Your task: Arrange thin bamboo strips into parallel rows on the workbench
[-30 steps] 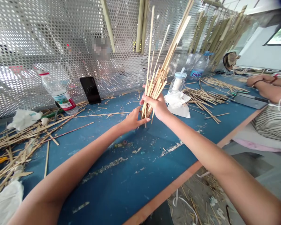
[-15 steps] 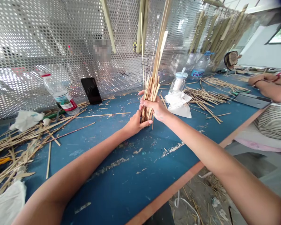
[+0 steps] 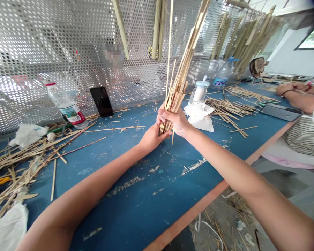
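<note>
Blue and scuffed, the table [image 3: 125,205] runs along a perforated metal screen [image 3: 42,42], and one bundle of bamboo strips [image 3: 176,90] stands near its middle. Two hands work it: the right hand [image 3: 174,120] has its grip closed around the bundle low down, fingers wrapped tight, while the left hand [image 3: 151,136] cups the bottom ends from the side, its grip partly closed against them. The bundle is pale tan, made of many thin flat strips — too many to count — packed tight at the grip and fanning apart above, tilted to the right; a few long ones reach up past the top edge of the view.

Outward from there lie two loose heaps of strips, one at the left [image 3: 23,157] and one at the right [image 3: 227,108]. Two plastic bottles stand by the screen, one with a red label [image 3: 68,106] and one with a blue label [image 3: 223,75]. One small white jar [image 3: 199,92] stands beside crumpled white tissue [image 3: 200,115], and one dark phone [image 3: 102,101] leans on the screen. Another person's forearm [image 3: 300,97] rests at the far right.
</note>
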`<state>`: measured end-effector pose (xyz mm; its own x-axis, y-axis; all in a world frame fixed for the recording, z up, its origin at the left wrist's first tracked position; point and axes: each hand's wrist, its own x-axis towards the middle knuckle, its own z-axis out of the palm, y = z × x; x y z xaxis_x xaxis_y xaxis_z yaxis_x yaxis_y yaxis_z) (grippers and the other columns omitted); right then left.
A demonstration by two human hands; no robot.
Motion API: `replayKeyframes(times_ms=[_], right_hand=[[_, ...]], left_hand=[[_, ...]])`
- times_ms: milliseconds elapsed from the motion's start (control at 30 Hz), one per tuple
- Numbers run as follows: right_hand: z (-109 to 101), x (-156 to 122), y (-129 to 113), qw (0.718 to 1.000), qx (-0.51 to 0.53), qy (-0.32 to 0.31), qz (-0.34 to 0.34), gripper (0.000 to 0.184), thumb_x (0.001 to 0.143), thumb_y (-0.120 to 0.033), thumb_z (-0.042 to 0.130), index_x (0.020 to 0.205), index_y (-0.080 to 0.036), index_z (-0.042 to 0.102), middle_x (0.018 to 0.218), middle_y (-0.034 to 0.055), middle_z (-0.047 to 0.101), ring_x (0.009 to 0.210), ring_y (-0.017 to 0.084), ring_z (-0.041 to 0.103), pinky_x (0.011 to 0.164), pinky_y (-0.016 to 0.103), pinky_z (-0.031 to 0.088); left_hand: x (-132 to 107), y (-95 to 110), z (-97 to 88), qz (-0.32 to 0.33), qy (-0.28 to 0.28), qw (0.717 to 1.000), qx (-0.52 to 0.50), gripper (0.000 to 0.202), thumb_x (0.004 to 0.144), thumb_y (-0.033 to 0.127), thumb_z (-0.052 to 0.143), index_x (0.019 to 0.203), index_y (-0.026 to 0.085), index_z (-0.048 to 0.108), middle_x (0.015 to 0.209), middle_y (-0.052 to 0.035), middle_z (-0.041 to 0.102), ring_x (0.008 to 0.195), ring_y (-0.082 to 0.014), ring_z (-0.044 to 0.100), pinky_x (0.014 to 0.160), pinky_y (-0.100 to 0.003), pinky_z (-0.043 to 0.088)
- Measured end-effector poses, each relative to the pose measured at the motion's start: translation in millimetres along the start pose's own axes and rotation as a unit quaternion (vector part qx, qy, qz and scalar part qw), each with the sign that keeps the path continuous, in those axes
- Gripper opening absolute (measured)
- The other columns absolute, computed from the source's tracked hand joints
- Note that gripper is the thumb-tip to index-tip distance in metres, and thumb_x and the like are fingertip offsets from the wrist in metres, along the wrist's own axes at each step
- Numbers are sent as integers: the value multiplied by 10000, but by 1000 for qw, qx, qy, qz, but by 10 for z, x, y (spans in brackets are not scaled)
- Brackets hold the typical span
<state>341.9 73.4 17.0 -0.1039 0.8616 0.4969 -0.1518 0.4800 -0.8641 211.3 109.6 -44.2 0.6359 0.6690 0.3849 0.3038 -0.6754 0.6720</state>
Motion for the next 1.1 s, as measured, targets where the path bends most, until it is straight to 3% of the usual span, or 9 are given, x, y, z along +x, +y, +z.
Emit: replayKeyframes(times_ms=[200, 333, 467, 567, 667, 733, 800, 900, 1100], right_hand=[[-45, -3, 59, 999, -3, -16, 38, 375, 712, -470, 787, 800, -218, 522, 710, -36, 577, 688, 139, 616, 716, 322, 536], [-63, 1, 98, 999, 1, -22, 48, 376, 695, -453, 789, 835, -223, 528, 697, -47, 568, 651, 139, 605, 667, 322, 535], [24, -25, 93, 995, -56, 83, 14, 356, 733, -484, 748, 833, -240, 509, 596, -63, 498, 521, 126, 522, 532, 302, 478], [146, -86, 93, 985, -98, 138, -21, 317, 769, -472, 716, 833, -240, 510, 643, -41, 514, 526, 126, 506, 512, 306, 465], [264, -162, 99, 990, -109, 89, -4, 252, 772, -396, 697, 840, -233, 517, 690, -19, 537, 542, 138, 524, 493, 310, 459], [325, -203, 92, 989, -123, 74, -15, 222, 781, -361, 670, 895, -234, 527, 755, 3, 575, 640, 167, 578, 560, 322, 497], [369, -225, 75, 984, -138, 97, -50, 270, 780, -349, 661, 989, -245, 524, 911, 41, 625, 854, 210, 620, 727, 357, 542], [402, -225, 64, 978, -133, 130, -90, 387, 767, -322, 670, 1097, -258, 479, 1118, 75, 615, 1086, 240, 585, 932, 394, 516], [362, -197, 183, 978, -135, 125, -93, 395, 824, -389, 653, 1117, -234, 437, 1032, 57, 614, 944, 216, 612, 821, 393, 550]], left_hand=[[2, -96, 25, 27, -56, 997, -51, 639, 790, 490, 692, 1258, 131, 444, 1240, -200, 582, 1139, -362, 582, 961, -520, 492], [-13, -116, -99, 28, -137, 986, -94, 722, 755, 488, 731, 1317, 139, 441, 1310, -196, 570, 1221, -371, 564, 994, -513, 509], [51, 4, -422, -15, -214, 969, -122, 829, 754, 541, 739, 1398, 168, 374, 1439, -227, 484, 1333, -381, 491, 1013, -510, 514], [122, 200, -647, 25, -131, 975, -179, 791, 806, 566, 682, 1407, 195, 327, 1495, -225, 412, 1395, -355, 425, 1050, -495, 487], [142, 443, -759, 121, -9, 978, -169, 736, 750, 510, 774, 1318, 222, 405, 1369, -159, 522, 1332, -323, 491, 1047, -449, 485], [121, 577, -764, 151, 44, 978, -140, 609, 763, 437, 788, 1239, 233, 468, 1249, -105, 585, 1247, -291, 556, 1022, -422, 495], [96, 652, -729, 151, 66, 979, -122, 489, 792, 380, 770, 1173, 231, 502, 1183, -85, 607, 1173, -274, 593, 994, -421, 505], [100, 656, -656, 145, 67, 978, -132, 461, 791, 324, 764, 1144, 222, 485, 1186, -96, 604, 1158, -274, 591, 1014, -454, 487], [171, 591, -588, 119, 66, 950, -280, 763, 774, 311, 764, 1357, 276, 272, 1278, -101, 531, 1139, -263, 598, 1008, -491, 489]])
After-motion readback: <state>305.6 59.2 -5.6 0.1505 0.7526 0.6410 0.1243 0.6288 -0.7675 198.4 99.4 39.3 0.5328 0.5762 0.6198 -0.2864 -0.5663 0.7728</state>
